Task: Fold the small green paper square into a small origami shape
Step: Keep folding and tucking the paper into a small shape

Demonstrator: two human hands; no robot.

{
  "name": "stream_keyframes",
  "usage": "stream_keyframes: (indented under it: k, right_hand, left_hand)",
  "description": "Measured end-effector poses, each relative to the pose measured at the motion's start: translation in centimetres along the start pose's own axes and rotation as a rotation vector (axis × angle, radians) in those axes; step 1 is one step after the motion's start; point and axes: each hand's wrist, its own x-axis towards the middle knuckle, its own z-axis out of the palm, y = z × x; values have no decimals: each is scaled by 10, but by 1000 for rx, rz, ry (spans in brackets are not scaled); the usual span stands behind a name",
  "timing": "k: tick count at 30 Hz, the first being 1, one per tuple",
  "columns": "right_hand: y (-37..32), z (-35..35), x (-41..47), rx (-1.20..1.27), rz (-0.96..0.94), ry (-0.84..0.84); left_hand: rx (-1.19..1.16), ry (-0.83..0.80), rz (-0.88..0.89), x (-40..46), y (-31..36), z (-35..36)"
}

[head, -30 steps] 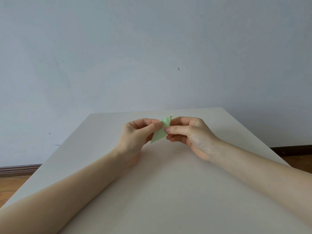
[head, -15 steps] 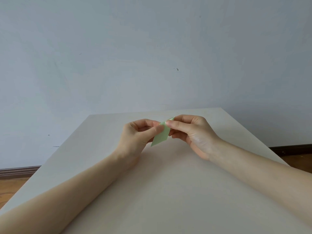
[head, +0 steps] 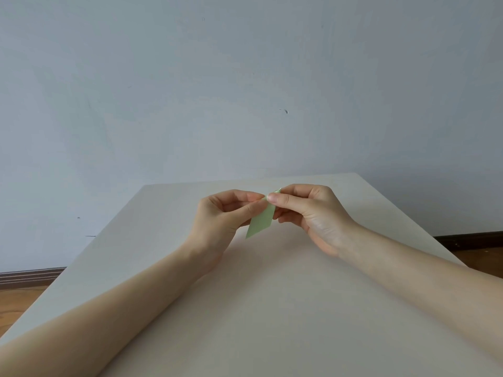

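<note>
Green paper (head: pixel 261 223) is in the middle of the frame, held in the air above the far half of the table (head: pixel 272 308). It is already folded into a narrow slanted strip, with the lower point going down toward the left and the top end hidden between the fingers. The left hand (head: pixel 217 216) comes from the lower left of the frame and pinches the upper part of the paper between the thumb and the curled fingers. The right hand (head: pixel 307 210) comes from the lower right and pinches the top end of the paper between the thumb and the index finger; its other fingers are curled under. The fingertips of both hands meet at the top of the strip. Both forearms are bare and stretch over the pale table. Behind the table, a light blue-grey wall (head: pixel 245 91) fills the upper part of the frame, and a brown wooden floor (head: pixel 16 303) shows at the left and right edges.
</note>
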Motion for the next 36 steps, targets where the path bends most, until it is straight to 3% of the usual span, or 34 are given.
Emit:
stream_keyframes:
  k: [36]
  right_hand:
    - [2, -1, 2, 27, 39, 143]
  left_hand:
    - [5, -69, -117, 2, 4, 0]
